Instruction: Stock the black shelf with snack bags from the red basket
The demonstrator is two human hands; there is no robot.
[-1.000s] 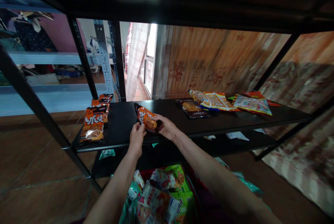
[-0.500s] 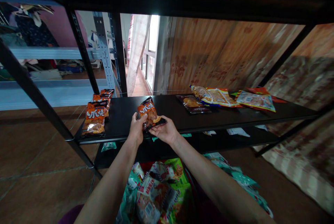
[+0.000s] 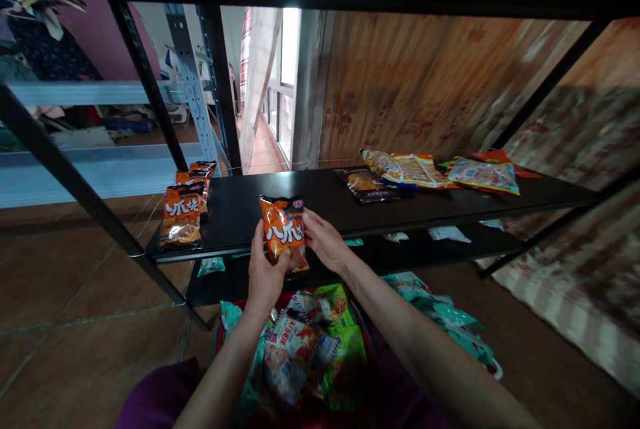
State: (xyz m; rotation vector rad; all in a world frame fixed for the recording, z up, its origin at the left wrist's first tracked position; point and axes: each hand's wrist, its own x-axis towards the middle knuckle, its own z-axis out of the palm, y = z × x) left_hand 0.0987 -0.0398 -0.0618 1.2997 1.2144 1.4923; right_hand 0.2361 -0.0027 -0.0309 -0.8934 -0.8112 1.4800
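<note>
Between my hands an orange and black snack bag (image 3: 286,232) is held upright in front of the shelf's front edge, its printed face toward me. My left hand (image 3: 266,269) grips its left and lower side, the thumb across the front. My right hand (image 3: 324,239) holds the bag's right edge, its fingers partly hidden behind it. At the left end of the black shelf (image 3: 240,209), several matching orange snack bags (image 3: 181,217) stand in a row. Below my forearms sits a red container full of snack packets (image 3: 295,349).
On the shelf's right half lie a brown packet (image 3: 367,185), a yellow packet (image 3: 417,170) and a clear-fronted packet (image 3: 484,175). A lower shelf (image 3: 390,261) holds a few packets. Teal packets (image 3: 440,312) lie on the floor at right. Black posts (image 3: 150,75) frame the shelving.
Both hands have drawn the orange snack bag back toward me and turned it from tilted to upright, its front now facing me. My right hand has moved from beneath it to its right edge.
</note>
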